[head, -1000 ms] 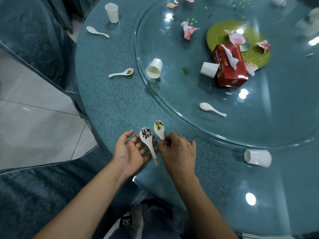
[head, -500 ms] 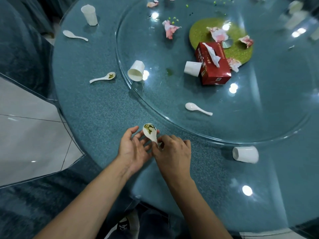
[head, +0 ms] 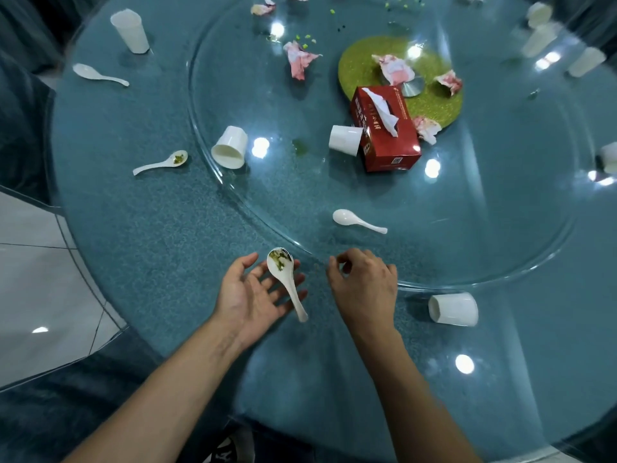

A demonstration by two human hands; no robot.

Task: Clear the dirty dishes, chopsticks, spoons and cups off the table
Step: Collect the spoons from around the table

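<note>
Two white spoons, nested with green food scraps in the top bowl (head: 282,269), lie across the fingers of my left hand (head: 248,295), which is palm up over the table's near edge. My right hand (head: 365,285) hovers just to the right, fingers loosely curled, holding nothing. A clean spoon (head: 354,221) lies on the glass turntable (head: 233,202). A dirty spoon (head: 163,163) and another spoon (head: 96,75) lie at the left. White cups lie tipped over (head: 230,147), (head: 345,140), (head: 454,309); one stands upright (head: 131,31).
A red tissue box (head: 384,128) and crumpled pink napkins (head: 300,58) sit on the turntable by a green mat (head: 360,65). Several more cups (head: 541,38) are blurred at the far right. The blue-green table (head: 150,245) ends at my left over a tiled floor.
My right hand set the second spoon into the one on my left hand, let go and drew away to the right. The view shifted right.
</note>
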